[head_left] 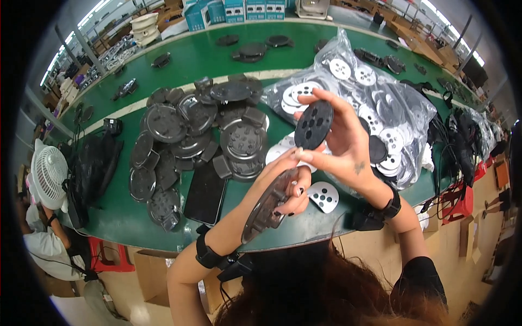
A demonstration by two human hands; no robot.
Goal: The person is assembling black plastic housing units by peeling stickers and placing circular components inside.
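Note:
My right hand (350, 144) holds up a thin black disc with several holes (314, 126), its rim pinched between thumb and fingers. Close beneath it, my left hand (291, 187) has its fingers curled round a dark round plastic housing (263, 209), which is tilted nearly on edge. The left fingertips come up to the disc's lower rim; whether they touch it I cannot tell. On the table below my hands lies a white disc with dark holes (324, 196). Left of my hands is a heap of similar dark round housings (242, 141).
A clear plastic bag (341, 46) of white and black discs lies beyond my right hand. A black phone-like slab (205, 193) rests by the heap. At the left edge stands a white fan (50, 168). Teal boxes (234, 11) line the far side; cables (448, 136) lie right.

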